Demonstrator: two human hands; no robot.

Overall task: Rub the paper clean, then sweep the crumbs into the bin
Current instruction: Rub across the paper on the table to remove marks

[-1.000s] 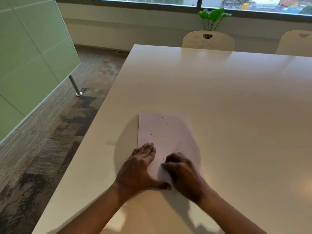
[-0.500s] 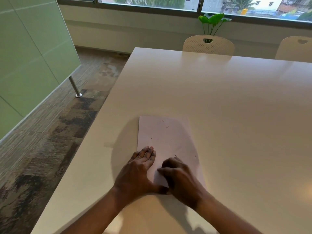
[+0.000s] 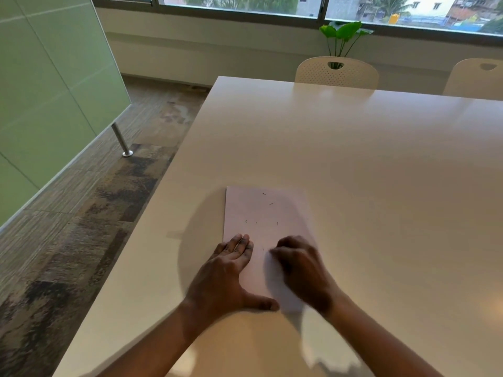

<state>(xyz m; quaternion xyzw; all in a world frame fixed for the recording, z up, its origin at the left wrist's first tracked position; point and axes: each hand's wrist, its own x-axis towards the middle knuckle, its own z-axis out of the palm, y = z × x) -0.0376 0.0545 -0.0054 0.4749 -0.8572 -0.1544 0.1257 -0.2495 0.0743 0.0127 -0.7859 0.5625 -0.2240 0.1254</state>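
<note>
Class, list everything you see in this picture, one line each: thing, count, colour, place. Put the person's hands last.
table: one, cream-white, fills the right
paper: one, pale, near the table's left edge
crumbs: several, dark, scattered on the paper
chairs: two, cream, table's far side
plant: one, green, behind the left chair
partition: one, pale green, left
left hand: one, flat on the paper's near left corner
right hand: one, blurred, fingers curled, on the paper

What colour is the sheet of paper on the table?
The paper is pale pinkish white, seen in the head view.
</note>
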